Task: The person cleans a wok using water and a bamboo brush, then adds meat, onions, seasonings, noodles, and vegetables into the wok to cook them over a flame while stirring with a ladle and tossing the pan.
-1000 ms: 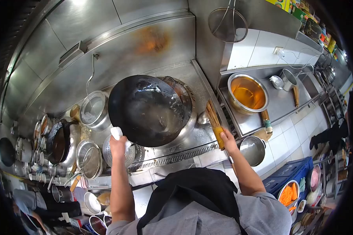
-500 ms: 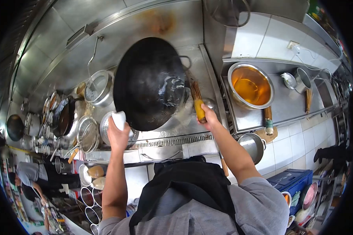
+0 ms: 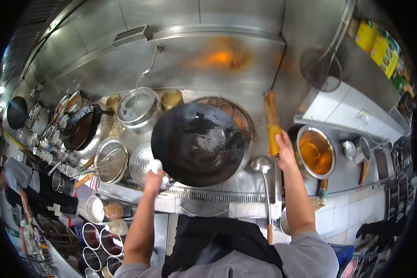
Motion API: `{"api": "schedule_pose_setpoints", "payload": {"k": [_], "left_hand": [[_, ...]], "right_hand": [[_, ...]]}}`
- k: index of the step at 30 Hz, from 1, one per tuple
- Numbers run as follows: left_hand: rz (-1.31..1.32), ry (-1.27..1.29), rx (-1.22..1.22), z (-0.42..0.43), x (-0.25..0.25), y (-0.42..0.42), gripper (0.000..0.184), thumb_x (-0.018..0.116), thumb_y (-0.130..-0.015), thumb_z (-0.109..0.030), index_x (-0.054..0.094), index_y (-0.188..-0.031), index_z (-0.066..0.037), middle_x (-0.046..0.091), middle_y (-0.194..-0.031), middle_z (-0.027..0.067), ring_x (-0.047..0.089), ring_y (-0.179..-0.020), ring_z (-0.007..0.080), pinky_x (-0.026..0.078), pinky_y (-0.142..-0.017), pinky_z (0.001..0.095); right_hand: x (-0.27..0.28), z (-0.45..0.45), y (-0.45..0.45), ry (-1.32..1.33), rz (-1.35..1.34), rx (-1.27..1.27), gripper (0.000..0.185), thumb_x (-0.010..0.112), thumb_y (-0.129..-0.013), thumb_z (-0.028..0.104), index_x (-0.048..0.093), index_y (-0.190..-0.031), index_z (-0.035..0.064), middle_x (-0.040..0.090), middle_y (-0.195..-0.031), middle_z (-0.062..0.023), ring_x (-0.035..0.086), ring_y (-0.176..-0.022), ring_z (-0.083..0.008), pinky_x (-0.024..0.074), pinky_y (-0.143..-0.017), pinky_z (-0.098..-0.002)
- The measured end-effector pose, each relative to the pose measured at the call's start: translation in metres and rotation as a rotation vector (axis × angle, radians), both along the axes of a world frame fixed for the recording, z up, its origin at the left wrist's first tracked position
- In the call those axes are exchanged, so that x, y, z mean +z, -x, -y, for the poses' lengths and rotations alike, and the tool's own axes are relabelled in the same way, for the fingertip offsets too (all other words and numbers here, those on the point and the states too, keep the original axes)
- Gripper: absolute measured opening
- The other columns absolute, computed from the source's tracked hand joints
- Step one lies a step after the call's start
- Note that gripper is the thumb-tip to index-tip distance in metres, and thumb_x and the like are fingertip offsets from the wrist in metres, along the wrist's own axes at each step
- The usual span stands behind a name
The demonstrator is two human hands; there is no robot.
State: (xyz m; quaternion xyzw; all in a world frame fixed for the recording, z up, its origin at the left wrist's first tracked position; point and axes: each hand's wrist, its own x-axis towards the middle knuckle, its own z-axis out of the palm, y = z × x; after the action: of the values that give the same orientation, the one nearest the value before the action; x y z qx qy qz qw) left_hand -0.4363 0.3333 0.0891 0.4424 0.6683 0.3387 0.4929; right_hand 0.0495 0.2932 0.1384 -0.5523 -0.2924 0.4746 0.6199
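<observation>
My left hand [image 3: 154, 180] is closed around a white cloth [image 3: 156, 166] at the near-left rim of a large black wok [image 3: 194, 148]. The wok's inner surface looks wet, with a shiny patch, and it is held in front of the burner ring [image 3: 248, 125]. In my right hand [image 3: 286, 149] is a bamboo wok brush [image 3: 272, 123], gripped by its yellow handle with the bristles pointing away from me. The brush is to the right of the wok, apart from it. A ladle [image 3: 261, 164] lies between the wok and my right forearm.
To the right stands a metal bowl [image 3: 329, 173] of amber liquid, with another brush [image 3: 323, 192] beside it. Left of the wok are a perforated skimmer [image 3: 140, 162], a mesh strainer [image 3: 110, 162] and a pot under a tap [image 3: 146, 73]. A person [image 3: 23, 176] works at far left.
The wok has come down from its steep tilt, uncovering the burner behind it. My right hand has carried the brush from the wok's right rim farther right. The camera view has shifted too.
</observation>
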Motion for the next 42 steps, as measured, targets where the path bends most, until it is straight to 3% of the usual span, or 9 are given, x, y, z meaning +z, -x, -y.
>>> {"api": "schedule_pose_setpoints", "payload": {"k": [5, 14, 17, 21, 24, 29, 34, 37, 42], "left_hand": [[0.377, -0.042, 0.095, -0.009, -0.067, -0.075, 0.024, 0.067, -0.086, -0.015, 0.058, -0.105, -0.003, 0.063, -0.082, 0.0057, 0.061, -0.068, 0.0164, 0.049, -0.055, 0.0333], [0.500, 0.064, -0.089, -0.020, -0.097, -0.104, 0.020, 0.064, -0.095, -0.024, 0.054, -0.101, -0.008, 0.060, -0.079, 0.0034, 0.055, -0.055, 0.0107, 0.038, -0.040, 0.0275], [0.546, 0.206, -0.255, -0.020, -0.101, -0.093, 0.020, 0.063, -0.097, -0.022, 0.053, -0.103, -0.007, 0.060, -0.083, 0.0033, 0.056, -0.063, 0.0100, 0.041, -0.045, 0.0275], [0.739, 0.179, -0.216, -0.021, -0.107, -0.097, 0.050, 0.068, -0.094, -0.025, 0.042, -0.125, 0.005, 0.058, -0.110, 0.0124, 0.059, -0.097, 0.0176, 0.051, -0.082, 0.0328], [0.762, 0.193, -0.209, -0.020, -0.109, -0.099, 0.050, 0.068, -0.094, -0.023, 0.042, -0.127, 0.004, 0.058, -0.109, 0.0115, 0.059, -0.095, 0.0173, 0.052, -0.081, 0.0332], [0.739, 0.256, -0.247, -0.022, -0.108, -0.100, 0.053, 0.069, -0.093, -0.023, 0.040, -0.130, 0.004, 0.058, -0.112, 0.0126, 0.059, -0.098, 0.0187, 0.051, -0.084, 0.0341], [0.722, 0.241, -0.235, -0.027, -0.104, -0.091, 0.056, 0.068, -0.092, -0.017, 0.038, -0.134, 0.003, 0.055, -0.121, 0.0145, 0.056, -0.109, 0.0213, 0.048, -0.094, 0.0355], [0.753, 0.174, -0.200, -0.019, -0.107, -0.091, 0.054, 0.068, -0.092, -0.016, 0.038, -0.134, 0.003, 0.056, -0.119, 0.0131, 0.057, -0.106, 0.0207, 0.048, -0.093, 0.0353], [0.678, 0.190, -0.216, -0.025, -0.102, -0.089, 0.048, 0.068, -0.094, -0.020, 0.043, -0.129, 0.002, 0.058, -0.112, 0.0108, 0.058, -0.102, 0.0183, 0.050, -0.088, 0.0333]], "right_hand": [[0.058, -0.124, 0.040, -0.120, 0.219, -0.054, 0.038, 0.056, -0.099, 0.031, 0.040, -0.131, 0.0161, 0.060, -0.089, -0.0068, 0.064, -0.066, -0.0202, 0.0558, -0.052, -0.0351], [-0.145, -0.294, 0.191, 0.214, 0.363, -0.346, 0.060, 0.057, -0.098, 0.030, 0.032, -0.152, 0.0236, 0.067, -0.107, -0.0142, 0.068, -0.067, -0.0313, 0.0545, -0.042, -0.0403], [-0.162, -0.253, 0.261, 0.420, 0.577, 0.192, 0.063, 0.053, -0.098, 0.042, 0.032, -0.154, 0.0225, 0.066, -0.113, -0.0195, 0.070, -0.069, -0.0333, 0.0545, -0.041, -0.0380], [-0.124, -0.163, 0.181, 0.397, 1.189, 0.820, 0.061, 0.061, -0.093, 0.048, 0.045, -0.148, 0.0255, 0.059, -0.136, -0.0161, 0.060, -0.122, -0.0300, 0.0459, -0.101, -0.0387], [0.000, -0.191, 0.083, 0.944, 1.711, 0.455, 0.053, 0.054, -0.093, 0.054, 0.049, -0.139, 0.0284, 0.068, -0.117, -0.0163, 0.066, -0.107, -0.0339, 0.0515, -0.092, -0.0466], [-0.031, -0.241, 0.100, 0.458, 1.266, -0.520, 0.052, 0.049, -0.094, 0.054, 0.058, -0.132, 0.0186, 0.070, -0.110, -0.0180, 0.065, -0.104, -0.0419, 0.0520, -0.089, -0.0503], [-0.161, -0.202, 0.243, 0.451, 1.220, 0.366, 0.054, 0.049, -0.097, 0.047, 0.049, -0.142, 0.0182, 0.063, -0.123, -0.0244, 0.060, -0.114, -0.0433, 0.0464, -0.099, -0.0484], [-0.076, -0.148, 0.211, 0.445, 1.156, 0.961, 0.058, 0.051, -0.097, 0.048, 0.044, -0.147, 0.0211, 0.059, -0.134, -0.0197, 0.058, -0.121, -0.0373, 0.0440, -0.104, -0.0413], [-0.038, -0.211, 0.048, 0.763, 1.624, -0.163, 0.060, 0.045, -0.094, 0.063, 0.054, -0.137, 0.0225, 0.070, -0.103, -0.0233, 0.068, -0.094, -0.0412, 0.0545, -0.083, -0.0482]]}}
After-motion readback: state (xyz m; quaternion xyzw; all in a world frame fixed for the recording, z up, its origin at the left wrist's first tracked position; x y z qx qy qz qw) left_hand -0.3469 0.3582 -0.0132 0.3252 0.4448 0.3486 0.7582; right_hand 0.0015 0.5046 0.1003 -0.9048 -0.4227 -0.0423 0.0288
